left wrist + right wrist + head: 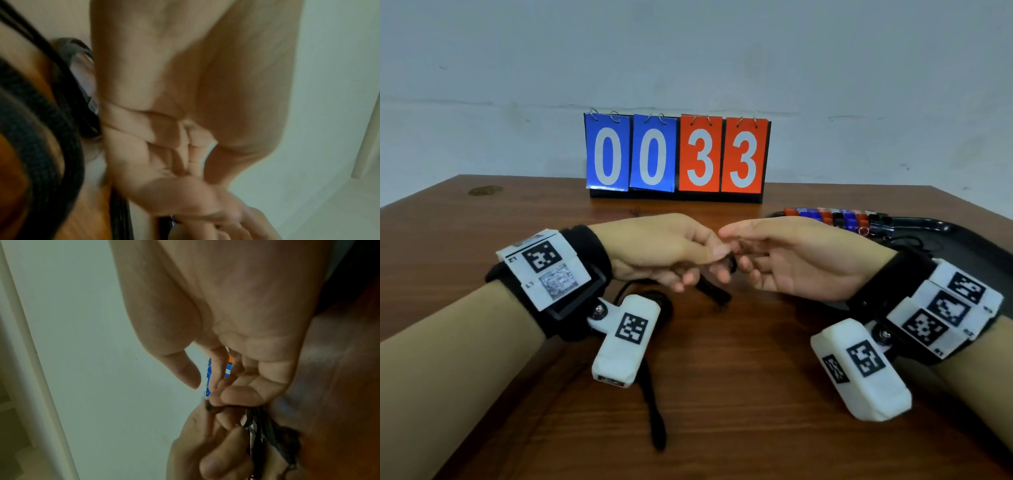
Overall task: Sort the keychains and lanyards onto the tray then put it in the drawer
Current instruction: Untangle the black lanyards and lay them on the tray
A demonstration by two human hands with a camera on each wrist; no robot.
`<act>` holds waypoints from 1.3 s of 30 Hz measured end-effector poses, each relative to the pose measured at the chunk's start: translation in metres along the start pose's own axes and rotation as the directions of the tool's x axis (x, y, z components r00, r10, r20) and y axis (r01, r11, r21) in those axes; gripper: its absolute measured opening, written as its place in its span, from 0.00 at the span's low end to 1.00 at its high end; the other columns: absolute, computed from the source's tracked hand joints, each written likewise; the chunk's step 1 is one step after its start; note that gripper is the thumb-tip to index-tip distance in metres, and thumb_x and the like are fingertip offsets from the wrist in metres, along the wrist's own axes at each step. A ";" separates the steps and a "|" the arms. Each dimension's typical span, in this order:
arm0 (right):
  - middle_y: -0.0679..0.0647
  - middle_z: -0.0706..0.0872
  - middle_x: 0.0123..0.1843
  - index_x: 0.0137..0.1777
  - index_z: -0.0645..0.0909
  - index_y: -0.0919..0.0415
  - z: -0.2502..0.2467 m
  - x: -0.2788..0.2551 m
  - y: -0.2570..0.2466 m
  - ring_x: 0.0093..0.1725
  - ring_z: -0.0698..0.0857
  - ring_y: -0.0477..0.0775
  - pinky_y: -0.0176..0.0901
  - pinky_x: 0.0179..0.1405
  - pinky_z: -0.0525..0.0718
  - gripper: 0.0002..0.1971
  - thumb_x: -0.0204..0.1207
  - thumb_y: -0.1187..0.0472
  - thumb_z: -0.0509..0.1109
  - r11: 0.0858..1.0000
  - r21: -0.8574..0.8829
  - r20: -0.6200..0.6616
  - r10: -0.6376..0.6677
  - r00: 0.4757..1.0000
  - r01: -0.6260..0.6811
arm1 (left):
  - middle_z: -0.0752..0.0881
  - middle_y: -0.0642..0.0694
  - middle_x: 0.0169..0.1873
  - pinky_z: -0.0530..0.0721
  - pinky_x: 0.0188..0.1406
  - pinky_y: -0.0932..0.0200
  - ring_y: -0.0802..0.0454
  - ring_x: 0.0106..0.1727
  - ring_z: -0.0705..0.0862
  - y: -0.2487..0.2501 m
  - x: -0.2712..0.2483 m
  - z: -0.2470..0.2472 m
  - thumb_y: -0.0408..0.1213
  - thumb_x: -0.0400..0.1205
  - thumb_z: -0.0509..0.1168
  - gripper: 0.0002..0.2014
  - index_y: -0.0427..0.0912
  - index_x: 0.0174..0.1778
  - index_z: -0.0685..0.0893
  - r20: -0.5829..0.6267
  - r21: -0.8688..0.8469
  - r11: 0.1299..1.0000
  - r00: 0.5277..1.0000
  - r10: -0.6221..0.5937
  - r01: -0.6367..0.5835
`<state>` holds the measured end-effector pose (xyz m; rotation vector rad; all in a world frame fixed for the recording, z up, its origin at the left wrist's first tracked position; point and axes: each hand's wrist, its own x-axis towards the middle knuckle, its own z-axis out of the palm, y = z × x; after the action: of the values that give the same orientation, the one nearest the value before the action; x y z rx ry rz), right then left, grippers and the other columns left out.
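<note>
Head view: lanyard (714,291) pinched between both hands' fingertips (719,251).

The scoreboard (677,157) stands at the back of the surface (722,394), against the wall. The tray (969,246) lies at the right, with keychains (835,217) along its far edge. Both hands, left (654,253) and right (801,260), meet before the scoreboard, above the middle. A lanyard (654,404) trails from them toward the near edge.

Black lanyard (714,291), black tray (969,240), red-blue-black keychains (835,217), brown wood-grain table (722,377), blue-and-orange scoreboard (677,156).
</note>
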<state>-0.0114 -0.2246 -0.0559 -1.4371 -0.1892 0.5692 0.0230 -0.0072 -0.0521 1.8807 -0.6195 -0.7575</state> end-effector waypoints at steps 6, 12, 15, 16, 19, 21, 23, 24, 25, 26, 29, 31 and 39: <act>0.56 0.88 0.61 0.73 0.82 0.59 -0.002 -0.001 0.000 0.44 0.86 0.49 0.40 0.43 0.85 0.24 0.79 0.53 0.72 0.996 0.082 -0.051 -0.033 0.998 0.037 | 0.91 0.44 0.50 0.76 0.22 0.68 0.59 0.27 0.75 0.005 -0.002 -0.005 0.43 0.83 0.66 0.10 0.42 0.47 0.91 -0.132 -0.293 0.926 0.970 0.205 -0.236; 0.49 0.86 0.44 0.70 0.84 0.59 -0.002 -0.001 -0.002 0.40 0.84 0.45 0.39 0.42 0.82 0.25 0.85 0.42 0.61 0.998 0.045 -0.041 -0.042 0.998 0.044 | 0.91 0.46 0.58 0.78 0.24 0.69 0.61 0.30 0.77 0.004 0.001 -0.013 0.36 0.88 0.64 0.13 0.38 0.64 0.89 -0.358 -0.407 0.854 0.916 0.178 -0.325; 0.47 0.82 0.40 0.58 0.88 0.57 -0.003 -0.001 -0.003 0.36 0.79 0.44 0.37 0.40 0.79 0.19 0.83 0.43 0.65 0.989 0.071 -0.071 -0.127 0.989 0.132 | 0.92 0.47 0.61 0.80 0.24 0.70 0.61 0.31 0.80 0.004 0.001 -0.018 0.31 0.87 0.64 0.14 0.39 0.67 0.88 -0.456 -0.475 0.798 0.879 0.137 -0.371; 0.46 0.80 0.40 0.55 0.88 0.56 -0.003 -0.002 -0.004 0.34 0.78 0.44 0.36 0.37 0.79 0.17 0.83 0.45 0.66 0.981 0.098 -0.074 -0.160 0.984 0.167 | 0.92 0.48 0.61 0.80 0.24 0.70 0.61 0.32 0.81 0.004 0.001 -0.019 0.30 0.87 0.65 0.15 0.41 0.68 0.89 -0.482 -0.480 0.791 0.868 0.122 -0.378; 0.47 0.79 0.45 0.54 0.88 0.53 -0.003 -0.005 -0.009 0.34 0.76 0.43 0.35 0.35 0.77 0.11 0.82 0.49 0.68 0.947 0.153 -0.093 -0.270 0.958 0.282 | 0.92 0.49 0.61 0.81 0.27 0.70 0.61 0.34 0.83 0.003 0.000 -0.024 0.29 0.86 0.66 0.16 0.42 0.70 0.87 -0.506 -0.427 0.827 0.855 0.116 -0.365; 0.50 0.79 0.53 0.56 0.89 0.51 -0.003 -0.006 -0.009 0.39 0.78 0.45 0.36 0.38 0.78 0.10 0.80 0.51 0.70 0.928 0.159 -0.119 -0.320 0.940 0.336 | 0.92 0.49 0.60 0.82 0.27 0.70 0.61 0.35 0.83 0.003 0.000 -0.024 0.30 0.86 0.67 0.18 0.40 0.73 0.84 -0.451 -0.371 0.868 0.881 0.143 -0.331; 0.51 0.78 0.58 0.59 0.90 0.51 -0.002 -0.006 -0.009 0.45 0.79 0.47 0.38 0.42 0.78 0.12 0.79 0.51 0.71 0.916 0.145 -0.127 -0.359 0.925 0.375 | 0.93 0.48 0.55 0.81 0.27 0.69 0.61 0.34 0.82 0.003 -0.002 -0.021 0.32 0.85 0.68 0.18 0.38 0.72 0.85 -0.374 -0.289 0.913 0.912 0.168 -0.287; 0.51 0.79 0.59 0.60 0.90 0.51 -0.001 -0.006 -0.009 0.47 0.80 0.48 0.39 0.44 0.78 0.13 0.79 0.52 0.70 0.909 0.143 -0.122 -0.376 0.919 0.391 | 0.92 0.48 0.53 0.80 0.26 0.68 0.60 0.33 0.81 0.004 -0.003 -0.018 0.33 0.84 0.69 0.18 0.39 0.71 0.86 -0.332 -0.251 0.931 0.927 0.175 -0.266; 0.51 0.80 0.58 0.61 0.89 0.51 0.000 -0.007 -0.009 0.49 0.81 0.48 0.40 0.45 0.78 0.13 0.80 0.53 0.69 0.903 0.150 -0.108 -0.389 0.915 0.402 | 0.91 0.47 0.50 0.79 0.26 0.67 0.59 0.31 0.80 0.005 -0.003 -0.015 0.36 0.82 0.70 0.19 0.40 0.71 0.86 -0.285 -0.224 0.943 0.942 0.179 -0.247; 0.51 0.80 0.58 0.61 0.89 0.51 0.001 -0.008 -0.009 0.50 0.81 0.49 0.40 0.46 0.78 0.12 0.81 0.54 0.68 0.899 0.163 -0.089 -0.397 0.913 0.407 | 0.90 0.47 0.46 0.79 0.26 0.66 0.58 0.30 0.78 0.005 -0.003 -0.011 0.38 0.81 0.71 0.21 0.42 0.71 0.86 -0.231 -0.204 0.952 0.956 0.181 -0.229; 0.51 0.82 0.56 0.59 0.89 0.52 0.002 -0.009 -0.009 0.53 0.83 0.51 0.42 0.49 0.78 0.12 0.84 0.55 0.65 0.894 0.208 -0.005 -0.406 0.914 0.398 | 0.86 0.45 0.37 0.76 0.24 0.64 0.58 0.23 0.74 0.008 -0.003 -0.003 0.38 0.83 0.70 0.19 0.47 0.71 0.84 -0.079 -0.141 0.971 0.980 0.185 -0.195; 0.52 0.83 0.57 0.59 0.89 0.53 0.003 -0.010 -0.008 0.54 0.83 0.52 0.42 0.50 0.80 0.12 0.84 0.56 0.65 0.893 0.215 0.050 -0.414 0.909 0.395 | 0.84 0.45 0.35 0.75 0.24 0.63 0.57 0.22 0.73 0.009 -0.004 0.000 0.38 0.85 0.69 0.13 0.44 0.66 0.86 -0.048 -0.070 0.981 0.983 0.177 -0.180; 0.53 0.84 0.64 0.68 0.86 0.51 0.001 -0.006 -0.009 0.50 0.85 0.50 0.39 0.44 0.82 0.20 0.75 0.55 0.73 0.938 0.040 -0.160 -0.334 0.929 0.344 | 0.82 0.49 0.33 0.77 0.26 0.64 0.57 0.29 0.73 0.008 -0.003 -0.009 0.39 0.90 0.60 0.11 0.43 0.47 0.84 -0.188 -0.250 0.936 0.960 0.206 -0.249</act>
<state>-0.0150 -0.2269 -0.0455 -1.3368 -0.2890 0.1796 0.0265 -0.0031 -0.0413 1.5661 -0.5887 -0.5068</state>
